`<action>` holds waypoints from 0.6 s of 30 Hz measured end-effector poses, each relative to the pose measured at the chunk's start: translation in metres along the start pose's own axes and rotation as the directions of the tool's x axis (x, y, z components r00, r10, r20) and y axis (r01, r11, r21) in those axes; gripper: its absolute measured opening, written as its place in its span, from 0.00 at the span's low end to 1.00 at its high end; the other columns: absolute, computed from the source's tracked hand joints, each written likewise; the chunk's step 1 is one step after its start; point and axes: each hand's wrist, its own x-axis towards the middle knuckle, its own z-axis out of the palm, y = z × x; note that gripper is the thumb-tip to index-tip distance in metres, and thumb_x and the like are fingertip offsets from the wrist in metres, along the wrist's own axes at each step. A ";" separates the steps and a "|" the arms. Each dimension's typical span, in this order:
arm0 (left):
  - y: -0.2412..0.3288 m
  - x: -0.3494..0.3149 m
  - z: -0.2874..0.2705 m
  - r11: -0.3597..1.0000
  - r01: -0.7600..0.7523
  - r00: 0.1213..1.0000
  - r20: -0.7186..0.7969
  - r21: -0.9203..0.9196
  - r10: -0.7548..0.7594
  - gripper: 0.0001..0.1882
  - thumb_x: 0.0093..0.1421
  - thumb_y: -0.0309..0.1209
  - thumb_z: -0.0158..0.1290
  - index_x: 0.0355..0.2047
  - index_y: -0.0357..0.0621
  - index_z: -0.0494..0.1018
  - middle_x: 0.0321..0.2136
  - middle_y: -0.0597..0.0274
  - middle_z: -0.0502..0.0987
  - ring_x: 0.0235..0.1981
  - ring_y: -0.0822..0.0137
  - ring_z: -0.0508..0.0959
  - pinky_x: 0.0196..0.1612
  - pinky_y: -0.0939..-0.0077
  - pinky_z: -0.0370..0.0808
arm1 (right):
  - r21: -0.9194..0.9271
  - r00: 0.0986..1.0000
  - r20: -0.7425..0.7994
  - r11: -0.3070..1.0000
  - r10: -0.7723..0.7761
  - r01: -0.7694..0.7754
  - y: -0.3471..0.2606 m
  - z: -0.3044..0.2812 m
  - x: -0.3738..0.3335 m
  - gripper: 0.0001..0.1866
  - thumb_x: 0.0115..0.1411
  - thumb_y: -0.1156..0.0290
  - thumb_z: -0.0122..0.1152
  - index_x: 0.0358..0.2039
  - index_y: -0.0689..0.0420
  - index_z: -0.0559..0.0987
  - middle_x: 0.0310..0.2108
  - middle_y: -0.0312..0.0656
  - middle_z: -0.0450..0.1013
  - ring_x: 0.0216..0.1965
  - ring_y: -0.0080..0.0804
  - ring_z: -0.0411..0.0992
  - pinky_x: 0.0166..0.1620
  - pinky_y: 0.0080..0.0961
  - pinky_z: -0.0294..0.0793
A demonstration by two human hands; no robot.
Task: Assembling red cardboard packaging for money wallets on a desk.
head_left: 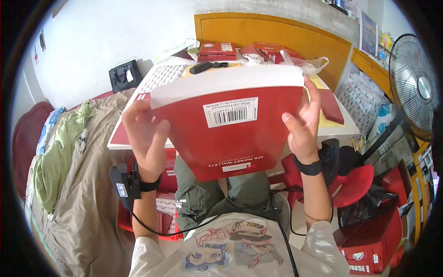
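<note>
A flat red cardboard pack [224, 147] with a white barcode label is raised in front of me, above my lap and the near edge of the white table [339, 131]. Its white upper edge [226, 85] bows slightly. My left hand [146, 138] grips the left side, thumb near the front face and fingers partly hidden behind. On the opposite side, my right hand [303, 124] is closed round the edge, its thumb against the red face. A dark red flat piece [331, 107] lies on the table by my right hand.
Red packs [217, 51], a black object [207, 68] and a clear plastic bag [311, 65] are at the table's back. The bed [83, 184] lies left, a standing fan [410, 87] right. A red stool [355, 184] and red boxes [378, 240] are lower right.
</note>
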 end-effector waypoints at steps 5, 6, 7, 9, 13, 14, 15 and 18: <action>-0.003 -0.003 -0.011 0.900 -0.127 0.973 0.227 0.417 0.032 0.26 0.49 0.18 0.46 0.51 0.37 0.62 0.48 0.56 0.64 0.48 0.66 0.66 0.53 0.71 0.63 | -0.044 0.996 0.002 0.995 0.092 -0.091 0.007 -0.001 -0.019 0.37 0.51 0.83 0.49 0.62 0.59 0.51 0.52 0.46 0.60 0.54 0.32 0.61 0.57 0.32 0.60; -0.002 -0.004 -0.009 0.900 -0.120 0.974 0.226 0.418 0.025 0.26 0.49 0.18 0.46 0.51 0.37 0.62 0.48 0.56 0.64 0.48 0.66 0.66 0.53 0.71 0.63 | -0.030 0.990 -0.017 0.989 0.142 -0.142 0.011 -0.002 -0.024 0.37 0.51 0.83 0.48 0.62 0.59 0.51 0.52 0.47 0.60 0.53 0.32 0.61 0.57 0.32 0.60; 0.000 -0.005 -0.007 0.944 -0.056 0.974 0.228 0.325 -0.021 0.25 0.49 0.19 0.46 0.51 0.36 0.62 0.47 0.56 0.64 0.48 0.66 0.66 0.52 0.72 0.63 | -0.030 0.992 -0.009 0.992 0.125 -0.126 0.016 -0.003 -0.030 0.37 0.50 0.84 0.48 0.62 0.59 0.52 0.52 0.47 0.60 0.53 0.32 0.61 0.56 0.31 0.61; 0.002 -0.009 -0.006 0.973 0.019 0.970 0.232 0.230 -0.074 0.25 0.50 0.20 0.46 0.51 0.36 0.63 0.47 0.56 0.65 0.48 0.66 0.66 0.52 0.72 0.62 | -0.025 0.989 -0.030 0.989 0.143 -0.144 0.021 -0.001 -0.039 0.37 0.50 0.84 0.48 0.62 0.59 0.52 0.52 0.47 0.60 0.53 0.32 0.62 0.56 0.31 0.62; -0.002 -0.013 -0.012 0.966 0.191 0.955 0.195 0.174 -0.224 0.21 0.53 0.20 0.44 0.49 0.34 0.64 0.43 0.57 0.68 0.45 0.67 0.68 0.50 0.74 0.64 | -0.064 0.994 -0.038 0.992 0.102 -0.105 0.033 -0.002 -0.053 0.34 0.52 0.85 0.48 0.61 0.59 0.54 0.52 0.47 0.60 0.53 0.33 0.62 0.55 0.31 0.63; -0.003 -0.014 -0.015 0.961 0.218 0.948 0.196 0.172 -0.250 0.19 0.54 0.20 0.43 0.49 0.34 0.65 0.41 0.57 0.69 0.44 0.68 0.69 0.49 0.75 0.64 | -0.047 0.996 -0.009 0.995 0.089 -0.089 0.036 -0.003 -0.056 0.34 0.52 0.85 0.47 0.61 0.59 0.54 0.52 0.47 0.59 0.53 0.33 0.62 0.55 0.32 0.63; -0.003 -0.014 -0.016 0.960 0.220 0.948 0.196 0.172 -0.252 0.19 0.54 0.20 0.43 0.49 0.34 0.65 0.41 0.57 0.69 0.44 0.68 0.69 0.49 0.75 0.64 | -0.110 0.999 0.008 0.993 0.048 -0.047 0.040 -0.006 -0.058 0.33 0.52 0.87 0.46 0.60 0.59 0.55 0.54 0.46 0.57 0.54 0.33 0.62 0.55 0.31 0.63; -0.012 -0.020 -0.018 0.916 0.222 0.938 0.183 0.336 -0.294 0.15 0.58 0.19 0.42 0.47 0.33 0.66 0.40 0.58 0.70 0.41 0.69 0.70 0.48 0.77 0.65 | -0.191 0.999 0.051 0.982 0.003 0.007 0.046 -0.011 -0.065 0.33 0.51 0.88 0.45 0.59 0.59 0.55 0.55 0.45 0.56 0.54 0.33 0.62 0.53 0.30 0.64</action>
